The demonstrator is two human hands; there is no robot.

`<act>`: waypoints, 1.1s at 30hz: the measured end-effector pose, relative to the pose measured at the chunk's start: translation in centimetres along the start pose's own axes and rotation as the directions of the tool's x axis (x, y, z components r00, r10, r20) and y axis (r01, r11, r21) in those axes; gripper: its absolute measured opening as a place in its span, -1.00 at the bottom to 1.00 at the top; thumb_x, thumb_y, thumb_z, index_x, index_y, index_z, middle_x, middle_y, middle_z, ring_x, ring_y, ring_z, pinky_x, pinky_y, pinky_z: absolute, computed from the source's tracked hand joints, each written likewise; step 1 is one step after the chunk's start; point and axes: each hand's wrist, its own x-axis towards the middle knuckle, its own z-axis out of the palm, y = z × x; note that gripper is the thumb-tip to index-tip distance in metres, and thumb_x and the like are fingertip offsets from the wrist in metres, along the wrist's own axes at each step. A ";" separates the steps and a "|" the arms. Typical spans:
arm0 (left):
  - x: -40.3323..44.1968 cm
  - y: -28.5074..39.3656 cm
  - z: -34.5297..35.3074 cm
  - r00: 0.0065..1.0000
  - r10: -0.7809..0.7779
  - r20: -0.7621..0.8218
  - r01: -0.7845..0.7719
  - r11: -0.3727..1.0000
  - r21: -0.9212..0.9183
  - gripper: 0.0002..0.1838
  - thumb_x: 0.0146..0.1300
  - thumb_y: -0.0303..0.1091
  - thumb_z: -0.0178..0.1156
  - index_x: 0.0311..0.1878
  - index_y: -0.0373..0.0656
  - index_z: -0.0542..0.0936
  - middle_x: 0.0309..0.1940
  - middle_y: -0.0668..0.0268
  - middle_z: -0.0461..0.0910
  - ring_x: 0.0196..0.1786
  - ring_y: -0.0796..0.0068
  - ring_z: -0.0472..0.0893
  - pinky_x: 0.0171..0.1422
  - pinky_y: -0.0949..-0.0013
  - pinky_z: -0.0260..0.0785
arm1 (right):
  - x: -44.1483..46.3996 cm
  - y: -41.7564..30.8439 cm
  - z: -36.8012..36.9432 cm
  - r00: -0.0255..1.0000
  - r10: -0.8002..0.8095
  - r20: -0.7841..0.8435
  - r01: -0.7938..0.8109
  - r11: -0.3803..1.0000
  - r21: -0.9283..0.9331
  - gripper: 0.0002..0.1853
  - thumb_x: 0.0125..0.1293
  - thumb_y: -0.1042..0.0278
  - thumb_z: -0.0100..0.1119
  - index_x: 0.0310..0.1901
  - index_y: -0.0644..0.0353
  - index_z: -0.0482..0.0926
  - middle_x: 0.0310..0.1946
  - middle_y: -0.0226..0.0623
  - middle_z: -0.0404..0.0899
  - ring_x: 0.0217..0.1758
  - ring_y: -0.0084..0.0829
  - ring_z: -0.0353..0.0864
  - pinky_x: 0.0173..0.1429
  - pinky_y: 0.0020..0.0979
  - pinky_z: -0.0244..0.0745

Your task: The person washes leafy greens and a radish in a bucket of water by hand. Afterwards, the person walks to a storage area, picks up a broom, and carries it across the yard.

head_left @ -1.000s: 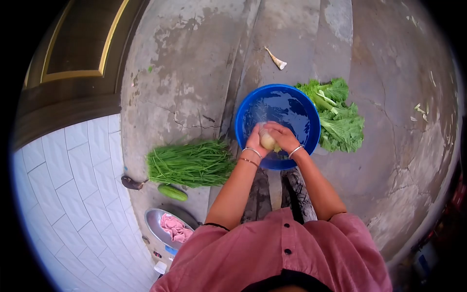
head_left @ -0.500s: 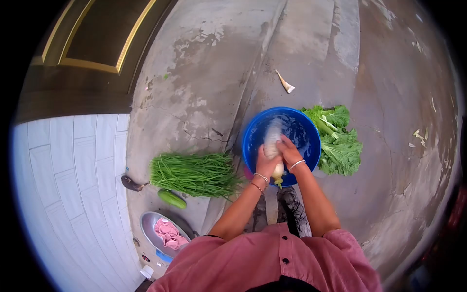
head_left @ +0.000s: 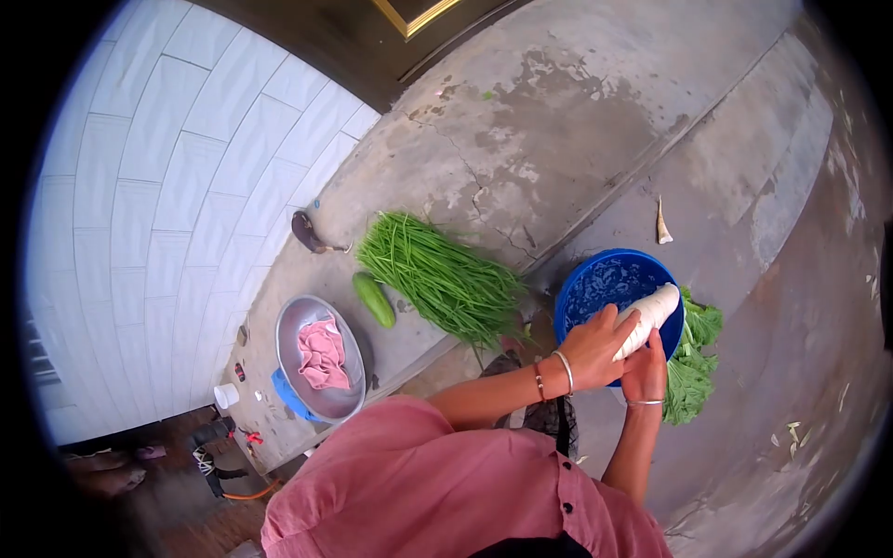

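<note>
- Daikon radish (head_left: 649, 318), white and peeled-looking, held aslant over the right-hand part of the blue basin (head_left: 673, 337), thicker end pointing away from the body
- Left hand (head_left: 593, 346), with two bracelets at the wrist, clamped on the near end of the daikon radish, above the basin's near side
- Right hand (head_left: 644, 374), with one bangle, closed against the underside of the same radish at the basin's near right edge, palm contact hidden
- Rippled water (head_left: 609, 284) inside the basin
- Leafy greens (head_left: 693, 377) just right of the basin, partly behind its wall
- Pale tapered root piece (head_left: 662, 223) on the concrete beyond the basin
- Bundle of garlic chives (head_left: 437, 274) left of the basin, nearer ends close to it
- Cucumber (head_left: 374, 299) and dark eggplant (head_left: 305, 231) farther left of the basin, past the chives
- Metal bowl (head_left: 286, 346) with a pink cloth (head_left: 323, 355) inside, well left of the basin
</note>
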 end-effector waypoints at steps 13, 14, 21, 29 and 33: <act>-0.6 -9.3 -6.2 0.842 -0.391 -0.373 -0.057 0.623 -0.780 -0.22 -0.10 -0.38 0.29 0.22 -0.33 0.18 0.04 0.08 0.36 0.06 0.31 0.42 0.12 0.38 0.29 | 0.5 1.1 3.7 0.975 -0.220 0.008 0.182 0.787 -0.590 -0.58 0.30 0.32 0.00 0.16 0.24 0.27 -0.03 -0.15 0.45 -0.08 -0.38 0.52 -0.02 -0.40 0.47; -0.1 -10.1 -6.7 0.812 -0.484 -0.326 -0.071 0.473 -0.878 -0.23 -0.04 -0.45 0.25 0.25 -0.31 0.11 0.00 0.12 0.37 -0.02 0.37 0.46 0.00 0.42 0.37 | 1.2 1.2 2.6 0.968 -0.249 -0.028 0.171 0.737 -0.654 -0.60 0.30 0.32 0.01 0.14 0.25 0.30 -0.05 -0.16 0.47 -0.09 -0.39 0.52 -0.03 -0.40 0.47; 4.3 -21.5 -6.9 0.632 -0.733 -0.252 -0.312 0.056 -0.948 -0.36 0.10 -0.46 0.15 0.23 -0.23 0.10 -0.08 0.19 0.41 -0.12 0.43 0.47 -0.12 0.38 0.41 | 3.8 3.0 -5.5 0.963 -0.264 -0.056 0.089 0.507 -0.857 -0.66 0.28 0.39 0.03 0.07 0.29 0.35 -0.11 -0.22 0.51 -0.12 -0.47 0.53 -0.09 -0.51 0.46; 7.2 -28.9 -4.3 0.476 -0.833 -0.281 -0.531 -0.017 -0.847 -0.68 0.23 -0.41 0.08 0.02 -0.26 0.30 -0.12 0.24 0.45 -0.09 0.33 0.49 0.01 0.18 0.39 | 4.3 -1.4 -6.8 0.848 -0.507 0.155 0.256 0.136 -0.957 -0.76 0.29 0.50 -0.04 -0.03 0.36 0.43 -0.14 -0.23 0.53 -0.09 -0.47 0.52 0.03 -0.50 0.40; 7.9 -29.8 -3.6 0.451 -0.877 -0.163 -0.427 -0.052 -0.903 -0.37 0.11 -0.52 0.19 0.18 -0.18 0.07 -0.04 0.17 0.37 -0.05 0.31 0.46 0.01 0.14 0.39 | 4.4 -2.9 -5.9 0.788 -0.568 0.236 0.299 0.018 -0.954 -0.78 0.28 0.53 -0.06 -0.06 0.36 0.45 -0.15 -0.24 0.53 -0.09 -0.48 0.51 0.06 -0.49 0.38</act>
